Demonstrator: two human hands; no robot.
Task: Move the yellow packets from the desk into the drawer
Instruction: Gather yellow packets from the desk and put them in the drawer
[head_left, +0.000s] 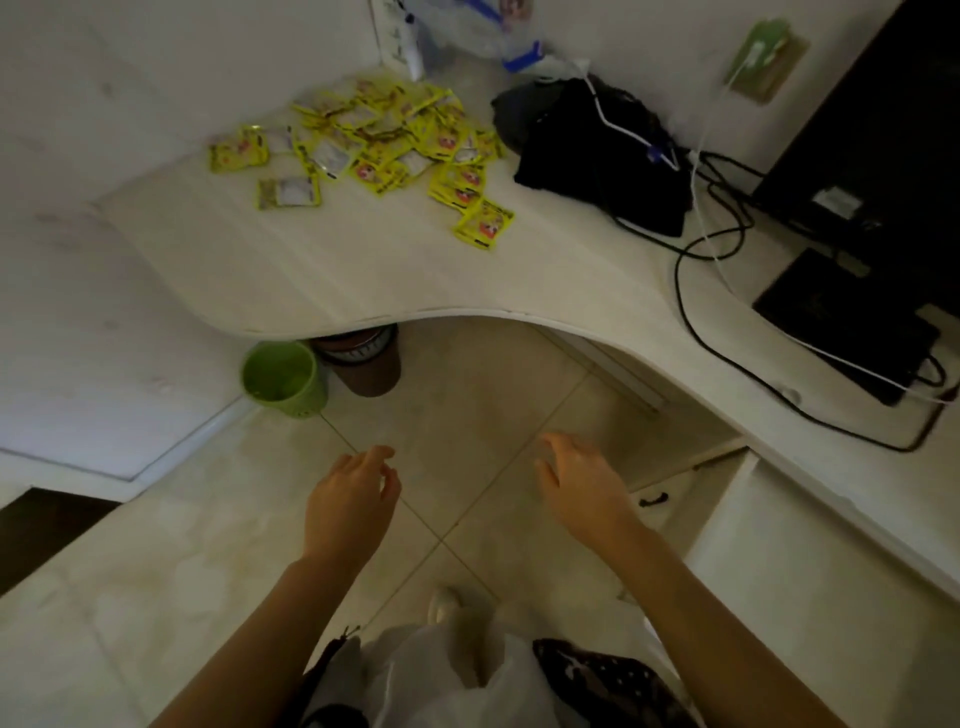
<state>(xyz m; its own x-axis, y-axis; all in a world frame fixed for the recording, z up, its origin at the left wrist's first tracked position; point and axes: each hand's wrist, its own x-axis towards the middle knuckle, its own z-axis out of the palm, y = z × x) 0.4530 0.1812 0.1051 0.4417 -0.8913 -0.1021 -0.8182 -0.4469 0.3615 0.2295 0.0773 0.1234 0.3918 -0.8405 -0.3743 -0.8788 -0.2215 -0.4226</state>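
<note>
Basically nothing done yet imo: yellow packets (384, 140) all piled at the worktop's (363, 270) far edge, left hand (349, 499) & right hand (582, 483) empty w/ fingers loosely spread, drawer (691, 488) prob the open one lower right.

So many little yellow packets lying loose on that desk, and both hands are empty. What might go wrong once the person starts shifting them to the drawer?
The yellow packets lie in a loose, overlapping heap, so a handful may well shed a few onto the floor or into the green bin below the desk edge. On its right the heap lies close to a black bag with a white cable over it; a reaching right hand might snag that. The left hand is empty too.
</note>
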